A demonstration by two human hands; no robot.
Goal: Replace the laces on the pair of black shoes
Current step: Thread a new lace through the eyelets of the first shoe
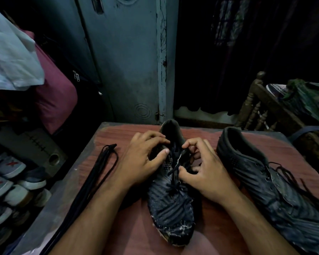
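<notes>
Near shoe (pixel 170 205): toe toward the person, mid-table, placed so the eyelets face up for threading.
Right hand (pixel 203 173): fingers curled, pinching the lace (pixel 175 170) at the upper eyelets; likely working it through.
Left hand (pixel 144 159): fingers bent over the shoe's collar edge, thumb on the upper, bracing it against the pull.
Second shoe (pixel 265 181): just right of the first, loose laces (pixel 291 173) spilling out; seemingly awaiting its turn.
Spare laces (pixel 92 181): bundled at the left table (pixel 219 227) edge, within reach.
Door (pixel 129 61): beyond the table.
</notes>
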